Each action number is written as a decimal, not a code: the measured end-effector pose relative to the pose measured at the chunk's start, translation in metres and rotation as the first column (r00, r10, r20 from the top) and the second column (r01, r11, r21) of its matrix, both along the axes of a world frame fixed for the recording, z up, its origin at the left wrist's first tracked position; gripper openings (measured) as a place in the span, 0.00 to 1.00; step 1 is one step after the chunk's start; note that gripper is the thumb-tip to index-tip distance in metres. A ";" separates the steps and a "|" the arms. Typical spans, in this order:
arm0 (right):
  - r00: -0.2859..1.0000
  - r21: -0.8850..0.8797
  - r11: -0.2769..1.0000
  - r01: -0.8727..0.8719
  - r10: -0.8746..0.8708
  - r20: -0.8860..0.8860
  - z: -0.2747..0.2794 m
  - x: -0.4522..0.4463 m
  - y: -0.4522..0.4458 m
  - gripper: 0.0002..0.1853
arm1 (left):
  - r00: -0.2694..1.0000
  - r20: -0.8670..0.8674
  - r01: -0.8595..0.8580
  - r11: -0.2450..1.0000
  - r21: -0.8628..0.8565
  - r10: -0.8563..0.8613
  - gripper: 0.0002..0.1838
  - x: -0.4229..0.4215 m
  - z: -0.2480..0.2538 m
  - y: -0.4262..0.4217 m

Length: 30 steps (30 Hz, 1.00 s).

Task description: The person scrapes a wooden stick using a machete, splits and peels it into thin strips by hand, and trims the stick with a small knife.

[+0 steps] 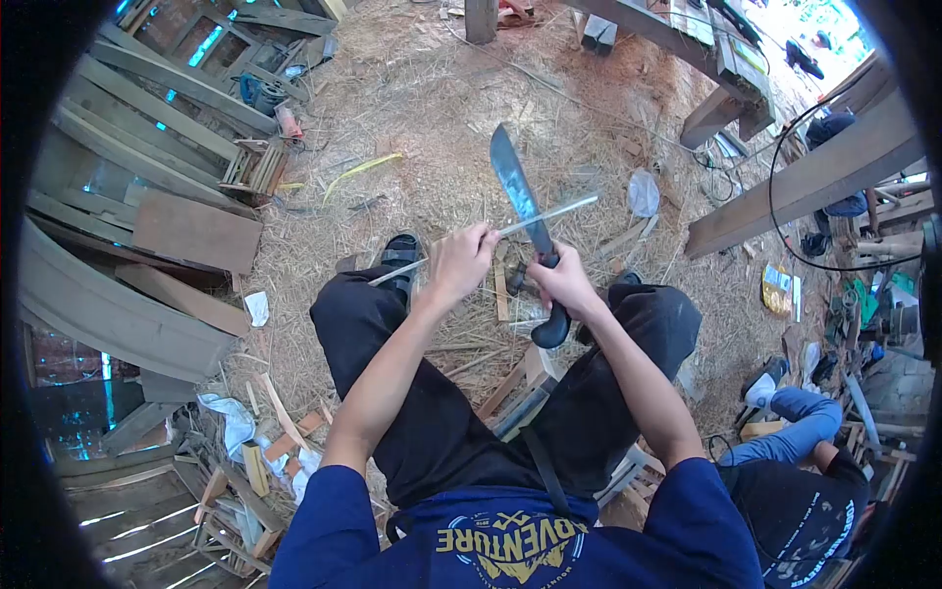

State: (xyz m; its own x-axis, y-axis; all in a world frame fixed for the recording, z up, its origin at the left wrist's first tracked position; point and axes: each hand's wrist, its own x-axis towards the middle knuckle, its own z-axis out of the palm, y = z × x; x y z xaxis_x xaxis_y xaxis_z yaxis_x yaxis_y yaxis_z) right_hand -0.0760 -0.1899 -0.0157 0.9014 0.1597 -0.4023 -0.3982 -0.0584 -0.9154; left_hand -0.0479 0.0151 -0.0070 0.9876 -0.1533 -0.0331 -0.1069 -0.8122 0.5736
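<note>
Near the middle of the head view, my left hand (461, 263) is closed around a thin pale stick (400, 271), which slants up to the right past the fingers. My right hand (566, 283) grips the dark handle of a machete (509, 172). Its broad blade points up and slightly left, and the handle's curved end shows below my hand. The stick's far part and the blade cross just above my right hand; whether they touch I cannot tell. Both hands are over the floor between my bent knees.
Straw and shavings cover the floor (432, 128). Wooden boards (196, 231) lean at the left. A thick beam (805, 187) stands at the right. Another person (795, 510) sits at the lower right. A plastic bag (643, 193) and a yellow strip (361, 169) lie ahead.
</note>
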 end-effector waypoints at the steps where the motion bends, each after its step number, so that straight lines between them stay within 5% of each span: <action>1: 0.999 0.063 0.998 -0.029 0.030 -0.026 -0.003 0.002 -0.003 0.09 | 1.000 0.008 -0.004 1.000 -0.007 0.004 0.20 -0.001 -0.006 0.002; 5: 0.986 0.228 0.972 -0.051 0.085 -0.143 0.013 0.002 -0.009 0.10 | 1.000 0.005 -0.009 0.998 -0.066 0.009 0.19 -0.002 0.005 0.002; 9: 0.926 0.637 0.769 0.057 0.198 -0.322 0.023 0.000 -0.013 0.12 | 0.998 -0.056 0.004 0.971 -0.240 -0.018 0.20 -0.001 -0.008 0.005; 12: 0.983 0.334 0.934 0.126 -0.073 -0.166 0.017 0.008 -0.003 0.11 | 0.999 -0.036 0.001 0.960 -0.281 -0.012 0.19 0.005 -0.019 -0.006; 13: 0.985 0.075 0.985 0.158 -0.162 0.053 0.008 0.012 -0.002 0.08 | 0.999 -0.042 -0.006 0.966 -0.260 -0.005 0.19 0.008 -0.012 -0.008; 16: 0.925 -0.433 0.875 0.217 -0.042 0.378 -0.008 0.021 -0.002 0.06 | 1.000 -0.013 -0.017 0.989 -0.147 0.016 0.19 0.005 -0.009 -0.008; 17: 0.949 -0.421 0.890 0.174 -0.036 0.314 -0.009 0.020 -0.001 0.05 | 0.999 -0.029 -0.020 0.992 -0.123 0.016 0.19 0.006 -0.009 -0.004; 20: 0.999 0.075 0.997 -0.006 0.003 0.033 0.002 0.009 0.009 0.06 | 0.999 -0.030 -0.018 0.987 -0.159 0.014 0.20 0.006 -0.011 -0.004; 21: 0.999 -0.011 0.999 -0.040 0.040 0.031 -0.001 0.008 0.013 0.10 | 0.998 -0.055 -0.018 0.993 -0.117 0.012 0.21 0.005 -0.007 -0.005; 26: 0.981 0.314 0.948 -0.044 0.100 -0.165 0.012 0.010 0.004 0.11 | 1.000 -0.010 0.014 0.994 -0.110 -0.015 0.20 0.006 0.000 -0.007; 30: 0.948 0.566 0.824 0.042 0.145 -0.282 0.021 0.004 -0.006 0.11 | 0.996 -0.074 0.029 0.960 -0.278 -0.052 0.22 0.010 -0.008 -0.003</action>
